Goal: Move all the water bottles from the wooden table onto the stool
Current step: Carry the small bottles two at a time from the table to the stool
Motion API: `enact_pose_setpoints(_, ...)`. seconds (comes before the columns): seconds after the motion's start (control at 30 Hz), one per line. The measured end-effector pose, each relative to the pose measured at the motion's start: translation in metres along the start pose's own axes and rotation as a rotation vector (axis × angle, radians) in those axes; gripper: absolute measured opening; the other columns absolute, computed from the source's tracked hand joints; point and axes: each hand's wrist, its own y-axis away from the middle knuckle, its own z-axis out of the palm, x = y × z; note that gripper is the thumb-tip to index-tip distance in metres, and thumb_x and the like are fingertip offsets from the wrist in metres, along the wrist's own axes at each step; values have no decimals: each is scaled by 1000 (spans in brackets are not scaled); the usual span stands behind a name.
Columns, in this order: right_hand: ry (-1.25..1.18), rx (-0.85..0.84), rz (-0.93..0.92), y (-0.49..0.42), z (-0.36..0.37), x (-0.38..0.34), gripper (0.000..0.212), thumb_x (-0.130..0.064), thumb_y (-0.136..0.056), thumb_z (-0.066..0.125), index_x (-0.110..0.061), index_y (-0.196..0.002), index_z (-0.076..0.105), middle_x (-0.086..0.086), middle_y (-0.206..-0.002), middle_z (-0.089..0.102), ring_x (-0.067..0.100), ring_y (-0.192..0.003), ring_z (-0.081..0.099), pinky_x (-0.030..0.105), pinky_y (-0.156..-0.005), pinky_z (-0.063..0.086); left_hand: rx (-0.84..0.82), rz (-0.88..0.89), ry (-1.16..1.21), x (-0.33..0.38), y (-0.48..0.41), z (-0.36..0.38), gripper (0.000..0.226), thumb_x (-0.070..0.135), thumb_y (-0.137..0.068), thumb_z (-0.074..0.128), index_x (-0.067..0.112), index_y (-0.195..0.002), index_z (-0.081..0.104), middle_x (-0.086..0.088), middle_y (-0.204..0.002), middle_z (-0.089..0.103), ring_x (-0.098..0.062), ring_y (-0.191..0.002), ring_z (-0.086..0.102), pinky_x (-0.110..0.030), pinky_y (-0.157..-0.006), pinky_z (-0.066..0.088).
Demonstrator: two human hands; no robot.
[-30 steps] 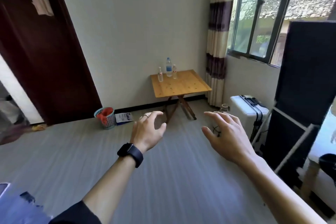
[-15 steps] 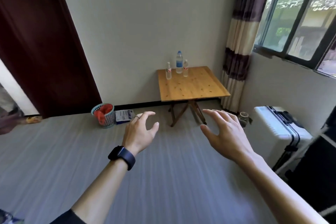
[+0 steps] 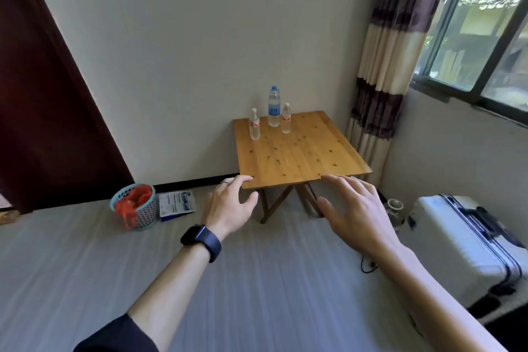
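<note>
bottles (image 3: 273, 107) judged light, smooth, crushable | grip advised mid-body | left hand (image 3: 230, 206) and right hand (image 3: 353, 210) held spread wide, empty

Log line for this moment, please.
phase: approach | bottles: three upright on table | left hand: open, empty | right hand: open, empty | stool: unseen

No legible text on any label

Bright daylight from window (image 3: 483, 46); wide-angle edge distortion; floor blurred.
</note>
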Motion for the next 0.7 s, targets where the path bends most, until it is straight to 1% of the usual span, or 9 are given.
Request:
enact_pose_setpoints(0.1,4,6,0,-64,16,25,51,-56,-91,56,-44,-140,47,-14,-141,53,19,-137,34,33,-111,34,-13,-11,8,1,-66,23,38,44,-90,60,31,-126,60,2,-127,62,-21,-124,54,-39,-105,42)
enact_pose_setpoints(0.2,18,-10,-9,-132,27,46,50,-57,-92,55,-44,-140,46,-14,-142,51,19,-139,32,33,-111,30,-21,-36,13,4,-126,39,46,52,-84,52,33,-126,58,3,-129,61,-20,-126,53,-42,-106,41)
enact_pose_setpoints(0.3,0,-16,-16,-198,35,59,50,-57,-93,53,-44,-141,46,-14,-143,51,19,-140,31,36,-112,32,-19,-57,25,2,-181,50,40,47,-90,57,33,-128,57,3,-132,60,-19,-127,52,-43,-107,41)
enact_pose_setpoints(0.37,-1,-26,-28,-237,44,66,50,-57,-94,52,-43,-141,46,-14,-143,51,19,-140,30,36,-112,32,-14,-67,19,-5,-216,57,37,42,-93,60,33,-128,57,4,-133,59,-19,-127,52,-41,-107,41)
enact_pose_setpoints(0.47,12,-25,-59,-293,65,78,50,-58,-94,51,-43,-141,46,-13,-143,51,19,-140,31,36,-112,33,-6,-79,19,-19,-272,69,35,41,-94,59,33,-129,57,4,-134,58,-19,-127,52,-35,-104,43)
enact_pose_setpoints(0.7,44,-35,-22,-422,131,101,50,-58,-94,50,-44,-142,45,-13,-144,50,19,-140,31,38,-112,34,-17,-57,37,-60,-411,99,37,41,-96,58,32,-132,55,4,-137,56,-18,-128,52,-34,-102,45)
